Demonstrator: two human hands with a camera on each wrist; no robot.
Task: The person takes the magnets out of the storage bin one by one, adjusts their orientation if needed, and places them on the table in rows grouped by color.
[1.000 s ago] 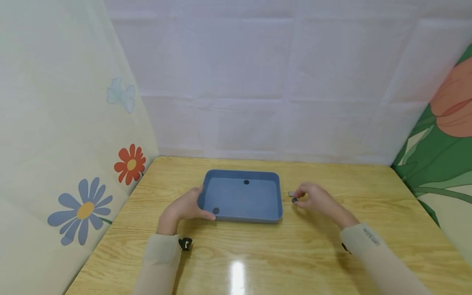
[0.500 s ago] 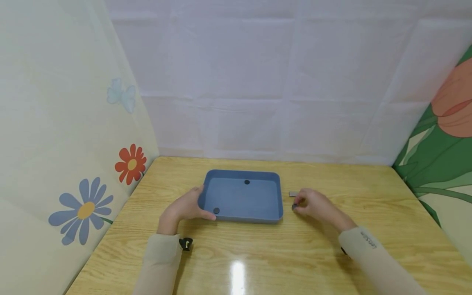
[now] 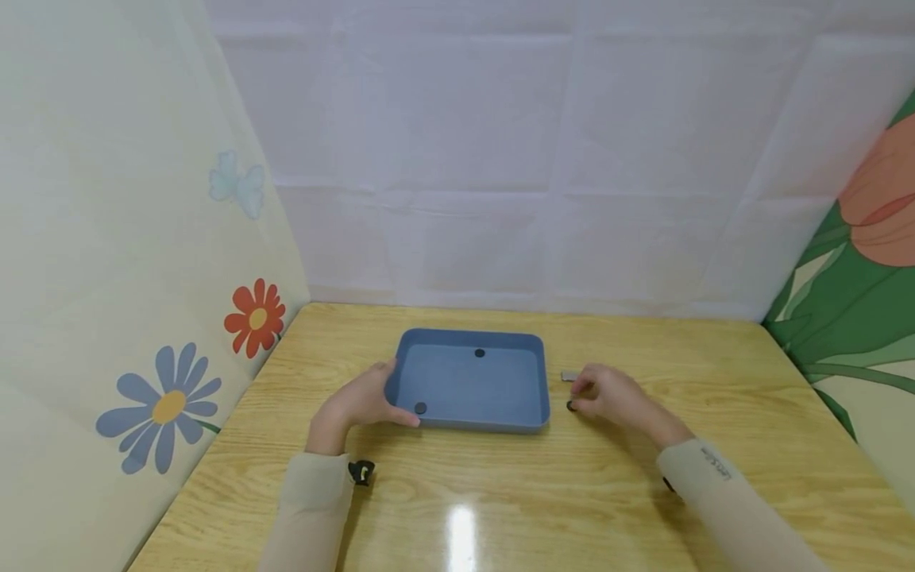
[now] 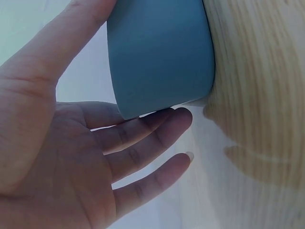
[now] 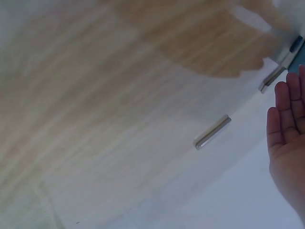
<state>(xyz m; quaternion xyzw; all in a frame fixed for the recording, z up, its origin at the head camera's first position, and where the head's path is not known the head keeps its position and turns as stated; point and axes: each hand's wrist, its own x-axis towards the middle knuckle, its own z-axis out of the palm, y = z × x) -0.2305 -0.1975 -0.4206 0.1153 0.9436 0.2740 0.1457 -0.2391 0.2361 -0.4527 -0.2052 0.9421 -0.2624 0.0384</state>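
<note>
A shallow blue rectangular tray (image 3: 468, 381) lies on the wooden table. Its left front corner is in the grip of my left hand (image 3: 360, 401), thumb along the front wall and fingers at the left side. The left wrist view shows these fingers (image 4: 152, 133) against the tray wall (image 4: 162, 62). To the right of the tray, my right hand (image 3: 611, 401) pinches a small black round disc (image 3: 571, 406) at the tabletop with thumb and forefinger. Two similar discs lie inside the tray, one near the back (image 3: 480, 353) and one at the front left (image 3: 421, 407).
A small grey bar (image 3: 569, 376) lies beyond my right fingertips. In the right wrist view, two short metallic bars (image 5: 213, 132) (image 5: 272, 79) lie on the table. A white cloth (image 3: 443, 159) hangs behind the table, and flower-patterned cloths (image 3: 167, 407) flank it.
My right hand has moved slightly toward me with the black disc, away from the grey bar, which shows more fully. My left hand and the tray stay in place.
</note>
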